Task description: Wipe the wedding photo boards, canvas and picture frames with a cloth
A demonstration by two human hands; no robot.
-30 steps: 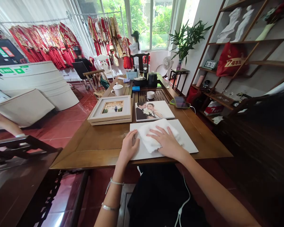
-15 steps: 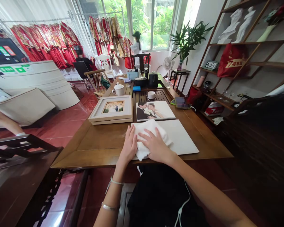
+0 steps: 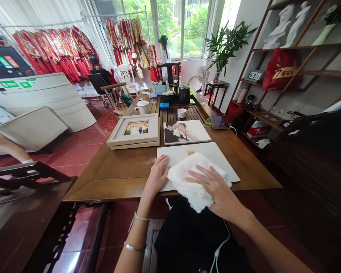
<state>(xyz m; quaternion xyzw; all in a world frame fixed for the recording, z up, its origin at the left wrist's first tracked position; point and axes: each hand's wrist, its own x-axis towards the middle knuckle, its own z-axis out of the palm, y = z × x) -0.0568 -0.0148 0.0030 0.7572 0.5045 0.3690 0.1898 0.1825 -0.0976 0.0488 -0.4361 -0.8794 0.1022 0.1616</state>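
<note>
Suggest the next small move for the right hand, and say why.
Probably slide the white cloth forward, further onto the white board: the right hand lies spread on it, but its near corner overhangs the board's near edge. The left hand is at the board's left edge.

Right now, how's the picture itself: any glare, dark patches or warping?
Head view, top: the window is bright, partly washed out; head view, lower left: glare on the red floor; head view, lower right: deep shadow hides detail; head view, right: the shelving leans, probably wide-angle distortion; head view, centre: the white cloth looks fairly clear.
</note>
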